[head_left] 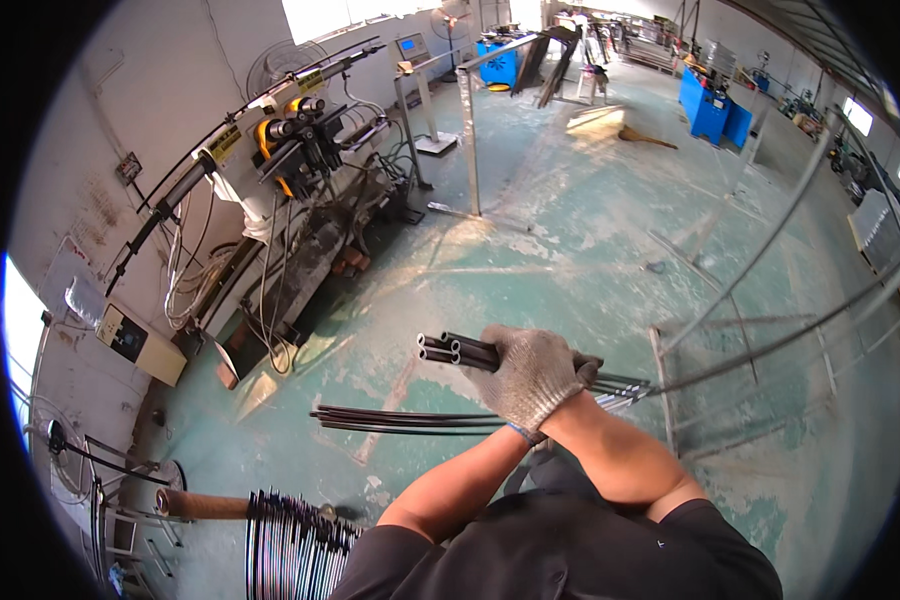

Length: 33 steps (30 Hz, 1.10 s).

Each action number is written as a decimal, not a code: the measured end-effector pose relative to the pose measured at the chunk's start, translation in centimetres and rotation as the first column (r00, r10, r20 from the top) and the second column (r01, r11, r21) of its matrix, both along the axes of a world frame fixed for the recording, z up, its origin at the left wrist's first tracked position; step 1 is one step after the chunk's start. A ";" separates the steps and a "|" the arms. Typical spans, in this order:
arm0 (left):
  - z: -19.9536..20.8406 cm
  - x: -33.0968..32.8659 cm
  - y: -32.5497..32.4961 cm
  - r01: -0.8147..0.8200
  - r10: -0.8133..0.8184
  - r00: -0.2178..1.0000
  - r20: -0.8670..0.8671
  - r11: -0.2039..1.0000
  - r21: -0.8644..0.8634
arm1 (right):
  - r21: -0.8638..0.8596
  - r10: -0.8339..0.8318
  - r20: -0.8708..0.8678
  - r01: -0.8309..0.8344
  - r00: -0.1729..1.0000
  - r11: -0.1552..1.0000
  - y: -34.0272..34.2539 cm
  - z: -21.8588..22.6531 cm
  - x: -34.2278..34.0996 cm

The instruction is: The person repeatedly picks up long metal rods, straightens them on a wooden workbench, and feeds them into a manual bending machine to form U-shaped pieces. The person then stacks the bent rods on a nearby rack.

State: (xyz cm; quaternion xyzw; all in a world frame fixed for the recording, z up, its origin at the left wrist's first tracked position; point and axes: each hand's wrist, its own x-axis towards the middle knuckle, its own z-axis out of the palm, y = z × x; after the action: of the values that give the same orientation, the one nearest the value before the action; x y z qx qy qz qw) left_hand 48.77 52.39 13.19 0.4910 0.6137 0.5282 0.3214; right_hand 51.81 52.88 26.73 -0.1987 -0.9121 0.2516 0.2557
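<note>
My right hand [532,375], in a grey knit work glove, is closed around a bundle of black metal tubes [475,351]. Their hollow round ends point to the left, and the far ends run out past the glove on the right. My left forearm [455,480] crosses in beneath the right one. The left hand lies mostly under the right glove, its fingers hidden. Below the bundle, more thin black tubes [400,421] stretch leftward from behind my left wrist; whether a hand holds them cannot be made out.
On the left stands a machine [280,160] with hoses and cables. A stack of bent dark tubes [295,535] hangs on a brown-wrapped bar [205,505] at lower left. Metal frames [665,390] stand to the right. Blue machines [708,105] and a platform scale [435,143] are farther back.
</note>
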 end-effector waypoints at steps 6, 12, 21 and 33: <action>-8.0 -15.7 9.2 -0.231 0.096 0.791 0.604 0.962 0.149 | 0.165 0.409 -0.490 -0.379 0.770 0.911 13.8 -2.5 -12.1; 5.6 -33.9 13.6 -0.643 0.471 0.573 0.671 0.766 0.012 | 0.036 0.137 0.010 -0.137 0.991 0.990 30.0 -19.7 -19.6; 9.8 -57.4 16.4 -0.768 0.276 0.461 0.844 0.601 0.222 | 0.233 0.044 -0.179 -0.001 0.983 0.973 52.4 -25.2 -38.5; -3.2 -96.0 35.4 -0.858 -0.026 -0.052 0.998 0.512 -0.031 | -0.217 0.037 -0.038 -0.044 0.999 0.975 83.9 -0.9 -66.4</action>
State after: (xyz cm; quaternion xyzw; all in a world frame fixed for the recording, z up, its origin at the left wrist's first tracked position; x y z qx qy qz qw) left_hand -47.19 87.77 10.02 -0.1468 0.1487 0.9518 0.2247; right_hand -14.62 136.82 25.84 -0.2025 -0.8783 0.3587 0.2427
